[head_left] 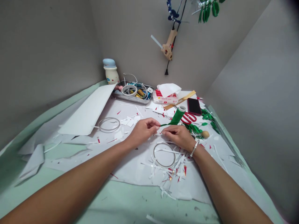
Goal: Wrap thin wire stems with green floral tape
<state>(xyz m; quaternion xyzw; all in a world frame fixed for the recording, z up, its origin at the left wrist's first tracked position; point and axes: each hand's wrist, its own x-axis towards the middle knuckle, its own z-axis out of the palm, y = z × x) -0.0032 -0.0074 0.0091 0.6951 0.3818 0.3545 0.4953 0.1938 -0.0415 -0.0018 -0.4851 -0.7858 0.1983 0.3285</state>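
My left hand (146, 129) is closed in a pinch over the middle of the table. Between its thumb and forefinger is the end of a green thread (164, 124). That strand runs right to a spool of green thread (177, 116), which stands tilted just behind my hands. Close by on the right, my right hand (178, 135) has its fingers pressed together; what they hold, if anything, is too small to make out. A bracelet (194, 148) circles the right wrist. Below the hands lies a metal ring (164, 155) among white paper strips (179, 161).
Behind stand a metal tray (137, 100) of thread spools, a tissue pack (165, 97) and a bottle (111, 73). Right are a phone (194, 106), red-handled scissors (188, 118) and green leaves (192, 128). White card (88, 109) and rings (109, 124) lie left. A glue gun (168, 48) hangs above.
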